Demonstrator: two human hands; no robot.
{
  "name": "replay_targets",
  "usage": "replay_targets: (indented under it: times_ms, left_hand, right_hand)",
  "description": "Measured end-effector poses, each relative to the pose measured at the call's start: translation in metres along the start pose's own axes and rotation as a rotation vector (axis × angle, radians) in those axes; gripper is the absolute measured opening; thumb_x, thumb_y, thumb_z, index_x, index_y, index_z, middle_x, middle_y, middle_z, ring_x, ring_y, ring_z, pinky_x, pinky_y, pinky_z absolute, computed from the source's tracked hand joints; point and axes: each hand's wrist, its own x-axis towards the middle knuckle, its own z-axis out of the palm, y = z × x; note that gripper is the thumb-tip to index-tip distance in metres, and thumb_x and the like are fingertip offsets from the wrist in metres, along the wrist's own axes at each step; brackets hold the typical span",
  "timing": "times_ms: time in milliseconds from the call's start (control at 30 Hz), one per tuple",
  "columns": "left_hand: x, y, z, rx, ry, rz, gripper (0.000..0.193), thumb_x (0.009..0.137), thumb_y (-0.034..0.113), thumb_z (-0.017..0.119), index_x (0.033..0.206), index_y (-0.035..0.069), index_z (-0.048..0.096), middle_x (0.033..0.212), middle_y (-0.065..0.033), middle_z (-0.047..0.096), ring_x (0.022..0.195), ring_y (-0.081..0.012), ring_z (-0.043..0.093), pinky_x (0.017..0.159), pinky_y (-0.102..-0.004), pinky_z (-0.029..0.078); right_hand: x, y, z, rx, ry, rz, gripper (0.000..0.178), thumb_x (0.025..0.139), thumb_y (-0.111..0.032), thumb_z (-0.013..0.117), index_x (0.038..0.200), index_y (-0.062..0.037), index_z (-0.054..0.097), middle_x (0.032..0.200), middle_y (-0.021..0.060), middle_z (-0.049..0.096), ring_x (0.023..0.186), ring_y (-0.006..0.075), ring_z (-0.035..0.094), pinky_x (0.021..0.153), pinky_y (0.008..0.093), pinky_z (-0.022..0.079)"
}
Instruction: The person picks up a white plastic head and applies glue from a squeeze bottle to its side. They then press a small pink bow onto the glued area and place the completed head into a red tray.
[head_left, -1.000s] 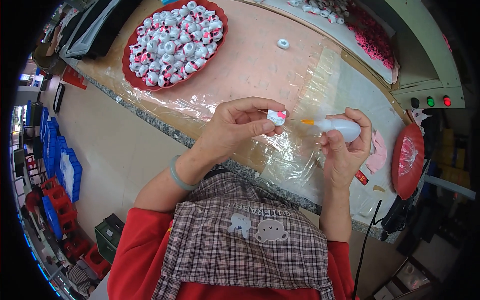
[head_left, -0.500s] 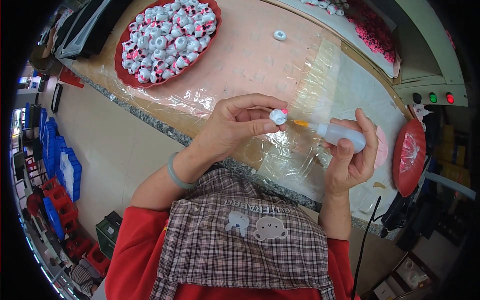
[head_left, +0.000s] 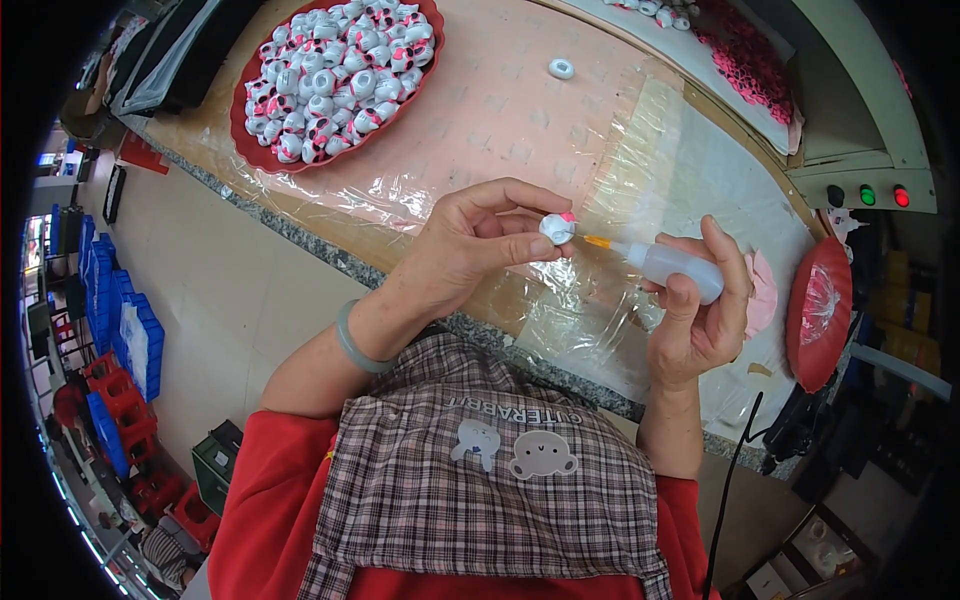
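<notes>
Between the thumb and fingers of my left hand (head_left: pixel 480 232) is a small white figurine head (head_left: pixel 556 229) with a bit of pink on top. My right hand (head_left: pixel 704 310) grips a translucent squeeze bottle (head_left: pixel 682 274), laid sideways across the fingers. Its orange nozzle (head_left: pixel 597 242) points left, with the tip close beside the white piece; whether they touch I cannot tell. Up on the left, a red scalloped tray (head_left: pixel 240 135) is heaped with similar white, pink and black pieces (head_left: pixel 335 85). One loose white piece (head_left: pixel 561 68) lies alone on the table.
Clear plastic film covers the pink-topped table (head_left: pixel 480 130), which has a speckled stone edge (head_left: pixel 300 235). A second red tray (head_left: pixel 818 315) stands at the right. Behind, small pink parts (head_left: pixel 745 70) lie on a white shelf beside a machine panel with green and red buttons (head_left: pixel 884 195).
The bottle in my right hand has shifted slightly left and tilted a little more. My left hand still holds the white piece, turned slightly.
</notes>
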Motion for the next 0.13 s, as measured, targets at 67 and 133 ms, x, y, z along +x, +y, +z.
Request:
replay_targets:
  times_ms: [67, 133]
  left_hand:
    - [0.0001, -0.0004, -0.0008, 0.002, 0.000, -0.009, 0.030, 0.083, -0.003, 0.063, 0.113, -0.004, 0.058, 0.101, -0.0120, 0.065, 0.093, -0.0182, 0.065, 0.081, -0.0267, 0.053]
    - [0.0001, -0.0008, -0.0011, 0.009, -0.002, -0.003, 0.031, 0.084, -0.003, 0.063, 0.114, -0.004, 0.057, 0.103, -0.0117, 0.065, 0.093, -0.0183, 0.065, 0.082, -0.0268, 0.053]
  right_hand:
    - [-0.0001, 0.0003, 0.0000, -0.012, -0.008, 0.002, 0.045, 0.093, -0.026, 0.058, 0.125, 0.0036, 0.048, 0.093, 0.0152, 0.064, 0.063, 0.0103, 0.056, 0.054, 0.0190, 0.047]
    - [-0.0005, 0.0004, 0.0000, -0.024, -0.015, 0.003, 0.045, 0.093, -0.026, 0.058, 0.125, 0.0034, 0.048, 0.093, 0.0152, 0.064, 0.063, 0.0106, 0.057, 0.054, 0.0192, 0.047]
